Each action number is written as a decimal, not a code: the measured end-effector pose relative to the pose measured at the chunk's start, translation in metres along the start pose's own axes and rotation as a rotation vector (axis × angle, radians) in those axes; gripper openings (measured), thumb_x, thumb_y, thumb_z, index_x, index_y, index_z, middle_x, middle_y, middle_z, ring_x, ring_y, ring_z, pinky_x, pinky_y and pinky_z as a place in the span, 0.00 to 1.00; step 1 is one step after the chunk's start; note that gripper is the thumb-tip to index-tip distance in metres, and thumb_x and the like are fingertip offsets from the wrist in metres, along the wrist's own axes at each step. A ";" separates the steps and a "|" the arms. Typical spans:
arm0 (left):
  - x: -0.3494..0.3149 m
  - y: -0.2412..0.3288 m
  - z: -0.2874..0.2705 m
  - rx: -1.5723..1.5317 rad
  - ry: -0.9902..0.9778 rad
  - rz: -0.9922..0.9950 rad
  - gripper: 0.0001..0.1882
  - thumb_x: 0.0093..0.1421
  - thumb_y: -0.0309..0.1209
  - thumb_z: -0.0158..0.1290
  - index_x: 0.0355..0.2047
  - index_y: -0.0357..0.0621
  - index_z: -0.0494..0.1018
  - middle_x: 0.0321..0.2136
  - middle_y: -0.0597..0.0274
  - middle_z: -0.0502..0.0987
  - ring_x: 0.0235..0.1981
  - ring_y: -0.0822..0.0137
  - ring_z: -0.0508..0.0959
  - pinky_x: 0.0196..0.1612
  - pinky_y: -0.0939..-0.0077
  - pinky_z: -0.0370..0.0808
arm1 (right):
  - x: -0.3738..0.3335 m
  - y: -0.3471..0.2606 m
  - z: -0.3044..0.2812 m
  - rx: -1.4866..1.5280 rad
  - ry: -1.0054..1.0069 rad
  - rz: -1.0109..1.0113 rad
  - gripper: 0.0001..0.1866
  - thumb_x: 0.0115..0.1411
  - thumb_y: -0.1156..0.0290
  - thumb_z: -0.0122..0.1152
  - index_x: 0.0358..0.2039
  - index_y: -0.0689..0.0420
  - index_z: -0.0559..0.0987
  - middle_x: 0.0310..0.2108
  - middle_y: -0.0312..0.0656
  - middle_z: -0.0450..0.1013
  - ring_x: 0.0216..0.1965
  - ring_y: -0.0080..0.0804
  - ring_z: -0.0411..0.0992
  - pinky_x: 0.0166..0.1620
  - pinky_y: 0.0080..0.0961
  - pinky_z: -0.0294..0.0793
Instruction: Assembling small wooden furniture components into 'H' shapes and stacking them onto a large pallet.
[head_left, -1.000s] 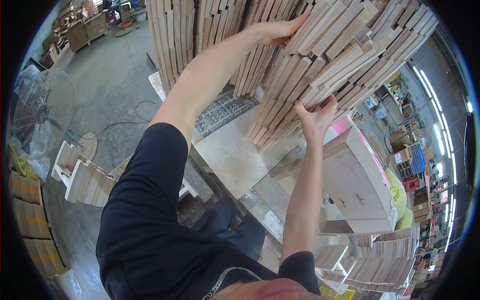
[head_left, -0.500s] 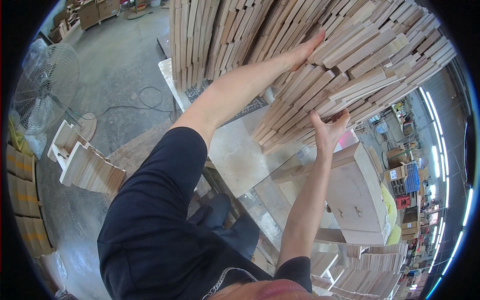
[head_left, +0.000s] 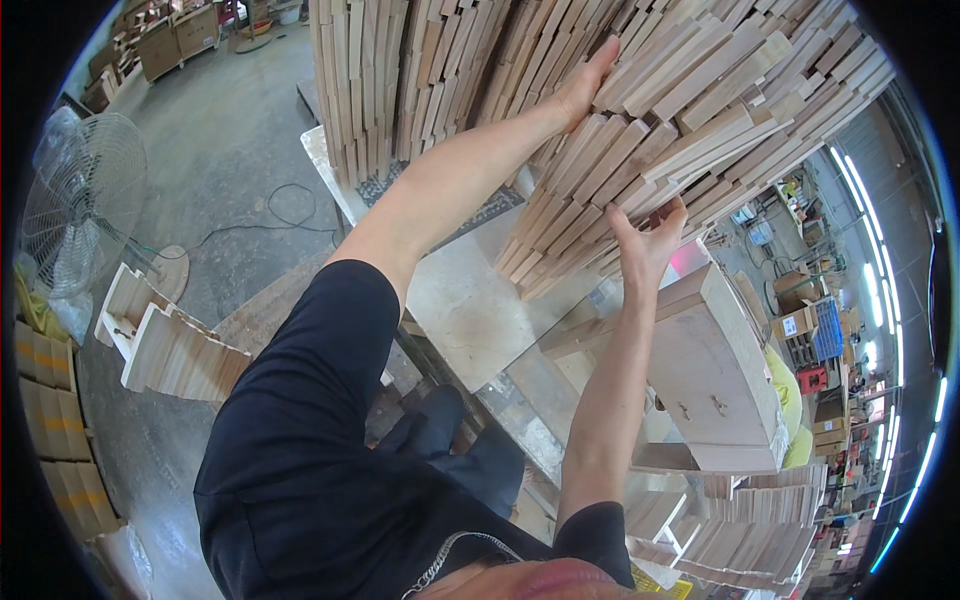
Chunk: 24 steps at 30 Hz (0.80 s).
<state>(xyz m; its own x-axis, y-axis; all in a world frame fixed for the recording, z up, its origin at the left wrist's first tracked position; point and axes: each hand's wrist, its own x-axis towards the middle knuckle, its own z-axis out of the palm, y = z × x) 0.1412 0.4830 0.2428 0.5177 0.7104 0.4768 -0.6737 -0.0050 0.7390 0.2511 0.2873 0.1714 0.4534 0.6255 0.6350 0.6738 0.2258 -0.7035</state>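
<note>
In the head view, I've got the left hand (head_left: 582,95) flat against the stack of wooden strips (head_left: 700,120), far right on the surface (head_left: 470,315); the right hand (head_left: 652,245) meets its near side, thumb and fingers spread, grip unclear to me. Likely that's steadying it! One fan (head_left: 82,210) left; strips beyond counting.

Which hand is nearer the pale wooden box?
Right: the right hand is just beyond the pale wooden box; the left hand is farther off, against the stacked wood strips.
</note>
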 end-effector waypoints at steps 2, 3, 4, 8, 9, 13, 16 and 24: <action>-0.003 -0.003 -0.001 0.022 0.013 0.004 0.50 0.64 0.73 0.42 0.55 0.32 0.77 0.52 0.49 0.80 0.52 0.61 0.79 0.59 0.69 0.71 | 0.000 -0.002 0.000 0.027 -0.005 0.033 0.53 0.44 0.65 0.79 0.65 0.74 0.59 0.57 0.59 0.67 0.59 0.49 0.70 0.63 0.42 0.70; -0.006 -0.003 -0.001 0.097 0.001 0.043 0.49 0.65 0.73 0.42 0.57 0.33 0.76 0.53 0.48 0.80 0.53 0.60 0.78 0.59 0.68 0.71 | -0.001 -0.003 -0.001 0.022 -0.001 0.034 0.53 0.44 0.65 0.79 0.65 0.74 0.59 0.57 0.59 0.67 0.59 0.49 0.70 0.63 0.42 0.70; -0.008 -0.003 -0.002 0.171 -0.011 0.083 0.49 0.66 0.72 0.41 0.58 0.34 0.76 0.54 0.48 0.79 0.54 0.60 0.78 0.60 0.68 0.70 | -0.001 -0.003 -0.003 0.010 -0.008 0.037 0.53 0.44 0.65 0.79 0.65 0.74 0.59 0.57 0.59 0.67 0.59 0.49 0.70 0.63 0.42 0.70; -0.002 0.012 -0.024 0.433 -0.105 0.041 0.48 0.68 0.70 0.39 0.62 0.35 0.73 0.59 0.46 0.76 0.60 0.59 0.74 0.64 0.68 0.67 | -0.002 -0.011 0.000 0.022 -0.020 0.055 0.53 0.44 0.66 0.79 0.65 0.74 0.59 0.57 0.60 0.67 0.59 0.49 0.70 0.62 0.42 0.71; -0.003 0.015 -0.021 0.429 -0.110 0.041 0.48 0.68 0.70 0.39 0.62 0.35 0.73 0.59 0.46 0.76 0.60 0.59 0.74 0.64 0.68 0.67 | -0.001 -0.009 -0.001 0.018 -0.016 0.055 0.53 0.44 0.66 0.79 0.65 0.74 0.59 0.57 0.60 0.67 0.59 0.49 0.70 0.62 0.42 0.71; 0.000 0.025 -0.014 0.481 -0.142 0.107 0.50 0.67 0.72 0.36 0.65 0.35 0.70 0.62 0.45 0.74 0.64 0.58 0.72 0.68 0.67 0.63 | -0.001 -0.009 0.002 -0.018 -0.011 0.049 0.53 0.43 0.66 0.79 0.64 0.75 0.60 0.57 0.60 0.67 0.59 0.49 0.70 0.62 0.41 0.71; -0.002 0.032 -0.010 0.548 -0.139 0.140 0.52 0.67 0.74 0.35 0.66 0.35 0.69 0.62 0.45 0.73 0.64 0.57 0.71 0.68 0.65 0.63 | 0.000 -0.011 0.005 -0.035 -0.001 0.048 0.52 0.43 0.66 0.78 0.64 0.75 0.60 0.57 0.60 0.67 0.59 0.50 0.70 0.62 0.41 0.71; -0.014 0.020 0.004 0.456 -0.144 0.074 0.54 0.65 0.76 0.35 0.66 0.36 0.69 0.62 0.45 0.73 0.64 0.57 0.72 0.67 0.64 0.65 | 0.009 -0.008 -0.013 -0.006 -0.110 0.139 0.55 0.48 0.58 0.72 0.69 0.75 0.57 0.66 0.67 0.59 0.67 0.58 0.62 0.70 0.45 0.60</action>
<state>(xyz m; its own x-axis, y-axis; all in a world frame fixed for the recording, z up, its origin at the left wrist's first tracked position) 0.1221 0.4701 0.2528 0.5668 0.5918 0.5732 -0.4284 -0.3826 0.8186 0.2572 0.2810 0.1872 0.4756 0.7286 0.4929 0.6131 0.1273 -0.7797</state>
